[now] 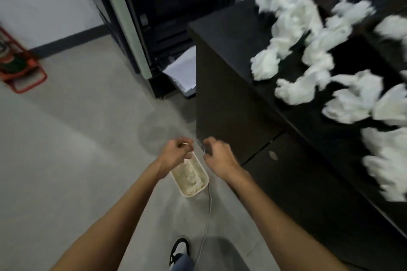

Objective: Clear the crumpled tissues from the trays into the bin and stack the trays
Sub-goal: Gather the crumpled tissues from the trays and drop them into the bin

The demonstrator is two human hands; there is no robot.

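Note:
A small cream bin [205, 179] stands on the floor beside the dark cabinet, with crumpled tissues inside it. My left hand [174, 154] hovers over the bin's far end with curled fingers, pinching a small white scrap of tissue. My right hand [218, 155] is just right of the bin, fingers curled, with nothing visible in it. Several crumpled white tissues [293, 22] lie scattered over the black trays [352, 59] on the cabinet top at right; that area is blurred, so the tray edges are hard to make out.
The dark cabinet [231, 94] fills the right side, its corner close to my right hand. A large printer [154, 17] with an open paper drawer stands behind. A red stand [24, 70] sits at far left. A thin white cable [208, 215] trails past my shoe [180, 248].

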